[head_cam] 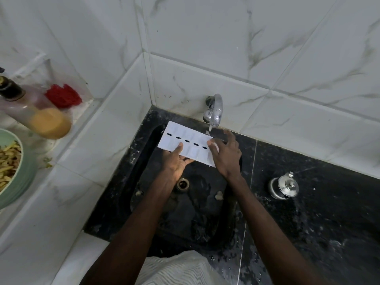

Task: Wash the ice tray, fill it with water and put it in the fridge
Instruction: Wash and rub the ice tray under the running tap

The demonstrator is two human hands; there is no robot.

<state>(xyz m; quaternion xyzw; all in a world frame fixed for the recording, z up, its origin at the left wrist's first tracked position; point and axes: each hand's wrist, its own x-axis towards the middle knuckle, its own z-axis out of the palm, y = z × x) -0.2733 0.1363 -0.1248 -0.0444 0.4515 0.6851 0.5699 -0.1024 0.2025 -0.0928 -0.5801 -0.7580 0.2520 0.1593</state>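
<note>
A white ice tray with a row of dark oval holes is held over the black stone sink, bottom side up as far as I can tell. My left hand holds its near edge, thumb on top and fingers underneath. My right hand grips the tray's right end, thumb lying across the white surface. A chrome tap on the tiled wall runs water onto the tray's far right corner, just beside my right fingers.
The drain sits below my left hand with bits of debris in the basin. A small steel lidded pot stands on the wet black counter at right. On the left ledge are a bottle, a red scrubber and a green bowl of food.
</note>
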